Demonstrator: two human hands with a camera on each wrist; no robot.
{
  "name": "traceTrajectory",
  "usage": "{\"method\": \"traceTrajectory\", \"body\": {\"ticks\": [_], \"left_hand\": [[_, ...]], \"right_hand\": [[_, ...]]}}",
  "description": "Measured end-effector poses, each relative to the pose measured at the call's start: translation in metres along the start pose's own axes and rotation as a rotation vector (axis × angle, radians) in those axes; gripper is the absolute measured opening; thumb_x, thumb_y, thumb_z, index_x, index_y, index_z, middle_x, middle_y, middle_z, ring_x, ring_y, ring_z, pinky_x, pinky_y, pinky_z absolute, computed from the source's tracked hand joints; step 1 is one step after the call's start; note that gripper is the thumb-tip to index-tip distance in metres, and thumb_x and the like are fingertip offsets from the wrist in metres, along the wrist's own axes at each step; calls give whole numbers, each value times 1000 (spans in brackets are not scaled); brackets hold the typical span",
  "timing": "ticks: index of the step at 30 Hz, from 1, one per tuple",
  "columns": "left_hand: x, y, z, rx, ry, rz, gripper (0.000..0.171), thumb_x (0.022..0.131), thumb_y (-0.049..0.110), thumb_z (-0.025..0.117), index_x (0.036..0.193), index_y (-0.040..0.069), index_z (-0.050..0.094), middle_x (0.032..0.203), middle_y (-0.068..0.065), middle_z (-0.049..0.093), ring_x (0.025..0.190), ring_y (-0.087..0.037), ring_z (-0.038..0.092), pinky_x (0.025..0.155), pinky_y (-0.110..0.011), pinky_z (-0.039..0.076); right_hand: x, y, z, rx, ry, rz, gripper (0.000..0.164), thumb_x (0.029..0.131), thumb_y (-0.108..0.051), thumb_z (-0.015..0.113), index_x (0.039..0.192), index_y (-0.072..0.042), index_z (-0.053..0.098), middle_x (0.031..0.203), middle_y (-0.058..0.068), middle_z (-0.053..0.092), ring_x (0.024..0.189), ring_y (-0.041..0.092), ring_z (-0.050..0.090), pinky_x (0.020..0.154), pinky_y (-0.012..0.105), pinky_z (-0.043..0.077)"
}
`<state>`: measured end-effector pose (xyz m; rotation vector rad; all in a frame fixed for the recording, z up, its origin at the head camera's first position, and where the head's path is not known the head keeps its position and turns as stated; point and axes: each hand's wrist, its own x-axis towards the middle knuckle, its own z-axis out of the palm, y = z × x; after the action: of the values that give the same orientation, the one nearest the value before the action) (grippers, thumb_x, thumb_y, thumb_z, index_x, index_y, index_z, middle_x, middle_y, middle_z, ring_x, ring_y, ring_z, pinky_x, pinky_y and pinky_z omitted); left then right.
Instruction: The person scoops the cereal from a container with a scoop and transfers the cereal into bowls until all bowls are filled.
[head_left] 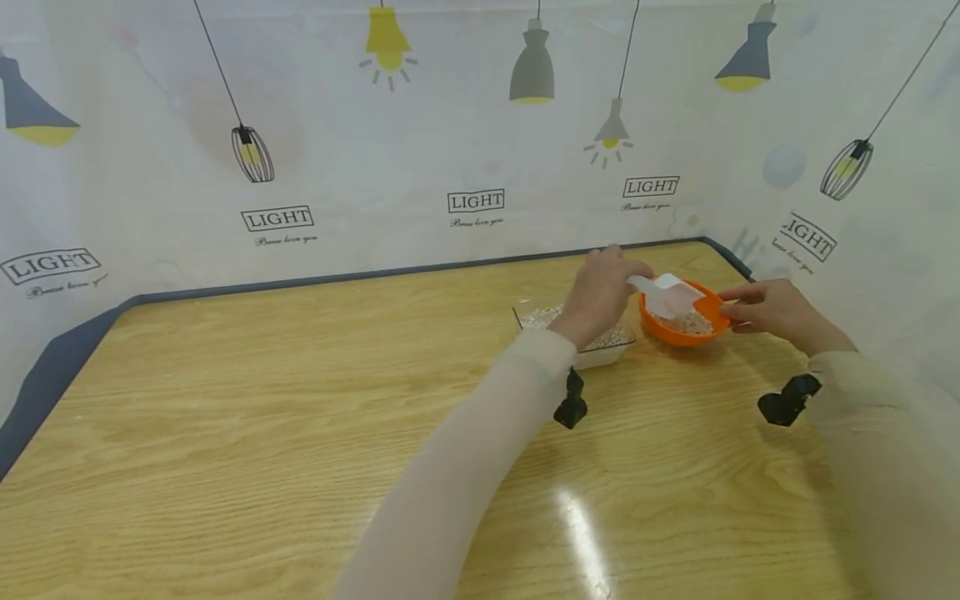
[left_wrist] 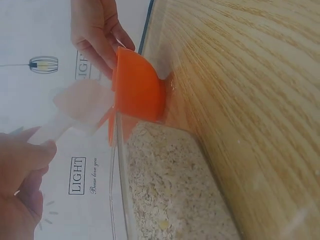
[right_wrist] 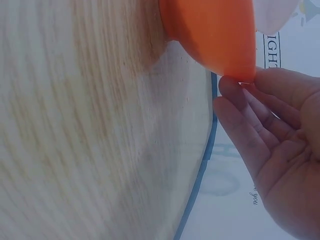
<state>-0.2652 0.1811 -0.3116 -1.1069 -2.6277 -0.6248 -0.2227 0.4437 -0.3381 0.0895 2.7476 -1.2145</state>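
Note:
My left hand [head_left: 600, 292] grips the handle of a white scoop [head_left: 667, 295], tilted over an orange bowl [head_left: 678, 339]. Pale flakes that look like oats [head_left: 692, 323] lie inside the bowl. On the bowl's right side, my right hand [head_left: 772, 310] pinches the rim between thumb and fingers, as the right wrist view shows up close at the fingertips [right_wrist: 231, 86]. Beneath my left wrist stands a clear rectangular container [left_wrist: 200, 165] filled with oat flakes [left_wrist: 155, 185]; the hand and forearm partly hide it in the head view.
All of this stands on a wood-grain table [head_left: 262, 433], near its far right corner. A pale printed cloth [head_left: 375, 150] with lamp drawings hangs behind the table and along its right side. Black wrist cameras [head_left: 572, 400] are worn on both wrists.

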Motion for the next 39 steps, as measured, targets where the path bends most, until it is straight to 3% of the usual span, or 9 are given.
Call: {"method": "traceTrajectory", "body": {"ticks": [6, 12, 26, 33, 39], "left_hand": [[-2, -8, -8, -53, 19, 25, 27, 86, 15, 64, 112, 20, 67, 98, 4, 62, 87, -10, 49, 85, -19, 35], [-5, -19, -14, -161, 32, 10, 30, 87, 10, 63, 116, 18, 65, 90, 0, 56, 79, -12, 43, 72, -19, 35], [-10, -11, -16, -141, -1, 71, 28, 87, 6, 61, 110, 19, 68, 94, 3, 51, 84, -12, 40, 71, -17, 34], [-8, -13, -16, -140, 24, 75, 27, 87, 10, 61, 112, 18, 67, 90, 1, 52, 80, -12, 40, 69, -18, 32], [-7, -23, -19, -250, 27, 36, 29, 89, 15, 59, 118, 12, 63, 88, -2, 52, 78, -12, 44, 69, -17, 36]], "right_hand": [[1, 0, 1, -1, -1, -16, 51, 93, -16, 56, 127, 18, 40, 104, 23, 61, 77, 13, 65, 73, 38, 52], [0, -1, 0, -11, 4, -6, 50, 92, -16, 56, 127, 17, 41, 100, 21, 62, 82, 23, 65, 73, 39, 52], [-2, -4, 3, -27, -4, -9, 51, 94, -17, 54, 128, 17, 39, 115, 33, 52, 88, 31, 63, 76, 41, 51], [-2, -6, 4, -10, 1, -11, 51, 93, -15, 54, 128, 18, 38, 112, 32, 54, 84, 24, 65, 75, 40, 52], [-1, -4, 2, -17, 5, -3, 50, 93, -17, 55, 127, 18, 40, 107, 28, 59, 83, 25, 65, 74, 40, 52]]}}
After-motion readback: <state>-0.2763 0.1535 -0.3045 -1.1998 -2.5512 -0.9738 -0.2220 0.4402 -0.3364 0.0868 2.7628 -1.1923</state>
